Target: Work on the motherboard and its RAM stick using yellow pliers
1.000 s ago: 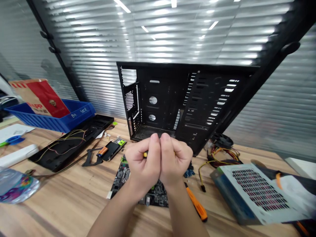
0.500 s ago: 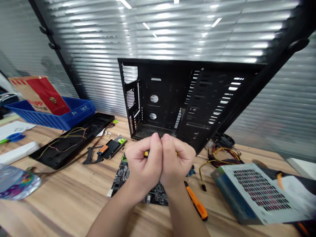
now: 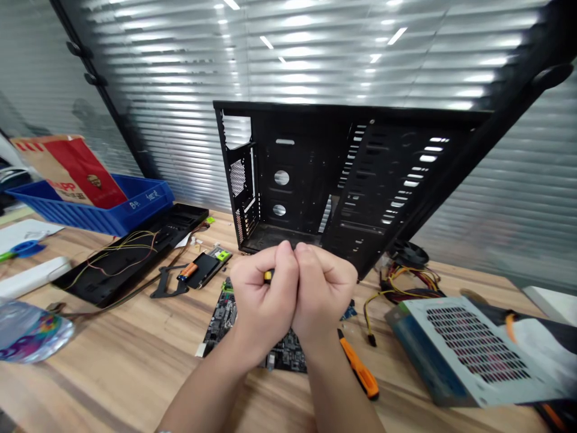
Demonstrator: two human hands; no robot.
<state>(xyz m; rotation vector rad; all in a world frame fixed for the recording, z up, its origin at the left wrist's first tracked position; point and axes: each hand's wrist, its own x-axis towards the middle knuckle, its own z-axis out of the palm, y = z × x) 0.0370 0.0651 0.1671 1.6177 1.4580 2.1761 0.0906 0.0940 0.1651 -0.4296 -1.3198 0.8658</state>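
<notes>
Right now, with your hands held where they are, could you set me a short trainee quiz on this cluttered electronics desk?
1. True or false: the orange-handled screwdriver lies on the light wooden desk, touching neither the left hand nor the right hand.
2. Which lies beneath the clasped hands: A) a clear plastic bag, B) a black circuit board with green parts, or C) a silver perforated power supply?
3. Fill in the blank: the hands are closed around a small item that shows the colour ____.

Key: 1 true; 2 B; 3 yellow.
</notes>
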